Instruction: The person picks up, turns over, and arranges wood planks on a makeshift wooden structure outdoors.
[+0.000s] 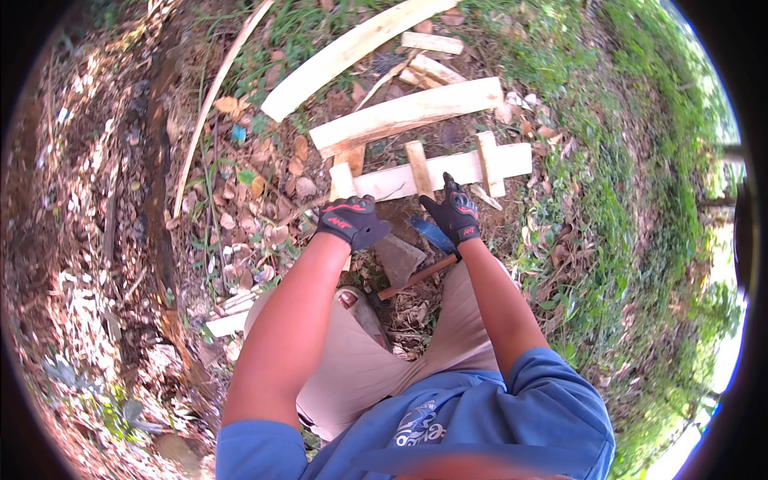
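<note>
A long pale board (384, 183) lies on the ground, with short wooden slats set across it: a left slat (342, 181), a middle slat (418, 166) and a right slat (490, 164). My gloved left hand (354, 220) is at the lower end of the left slat. Its thumb points right; its other fingers are bent and mostly hidden. Beside the middle slat's lower end, my gloved right hand (454, 211) has its thumb and forefinger apart, the forefinger reaching the board. Below the hands are a grey block (398, 258), a blue object (433, 234) and a wooden-handled tool (420, 277).
Beyond the slatted board lies a wide curved plank (408, 114), with a longer plank (352, 56) farther off. Short offcuts (436, 70) lie between them. A thin curved strip (214, 100) is at the left. Dry leaves and grass (592, 160) cover the ground.
</note>
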### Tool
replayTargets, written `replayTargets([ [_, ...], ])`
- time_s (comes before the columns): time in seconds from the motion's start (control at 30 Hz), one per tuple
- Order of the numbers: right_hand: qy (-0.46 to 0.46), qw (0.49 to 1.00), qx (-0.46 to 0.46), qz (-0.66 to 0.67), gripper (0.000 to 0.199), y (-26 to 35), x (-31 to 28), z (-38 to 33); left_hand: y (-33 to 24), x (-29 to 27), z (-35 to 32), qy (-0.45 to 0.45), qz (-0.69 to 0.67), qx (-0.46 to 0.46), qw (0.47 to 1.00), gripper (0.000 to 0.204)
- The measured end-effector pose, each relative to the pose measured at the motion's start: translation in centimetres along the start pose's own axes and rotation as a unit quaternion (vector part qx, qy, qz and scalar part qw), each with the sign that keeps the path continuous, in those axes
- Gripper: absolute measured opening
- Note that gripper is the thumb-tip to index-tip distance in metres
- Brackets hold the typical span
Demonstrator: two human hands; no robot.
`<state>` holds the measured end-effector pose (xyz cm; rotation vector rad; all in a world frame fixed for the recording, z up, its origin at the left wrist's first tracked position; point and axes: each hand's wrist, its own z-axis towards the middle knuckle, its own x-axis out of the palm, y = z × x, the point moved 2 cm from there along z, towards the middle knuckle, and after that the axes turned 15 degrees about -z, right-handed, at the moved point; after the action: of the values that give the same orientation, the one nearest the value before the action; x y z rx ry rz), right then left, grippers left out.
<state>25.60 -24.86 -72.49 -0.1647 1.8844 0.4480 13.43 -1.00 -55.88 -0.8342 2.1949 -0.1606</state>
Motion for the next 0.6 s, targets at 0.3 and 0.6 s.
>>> replayTargets([
  [0.3, -0.169, 0.967, 0.16, 0.107, 0.075, -13.9, -9.8, 7.1, -0.1, 4.8, 9.9, -0.027, 0.057, -0.021, 0.998, 0.089],
  [0.6, -0.117, 0.985, -0.111, -0.065, 0.084, -5.0, -15.9, 25.8, 2.7, 12.2, 22.5, -0.135, 0.021, -0.114, 0.984, 0.091],
])
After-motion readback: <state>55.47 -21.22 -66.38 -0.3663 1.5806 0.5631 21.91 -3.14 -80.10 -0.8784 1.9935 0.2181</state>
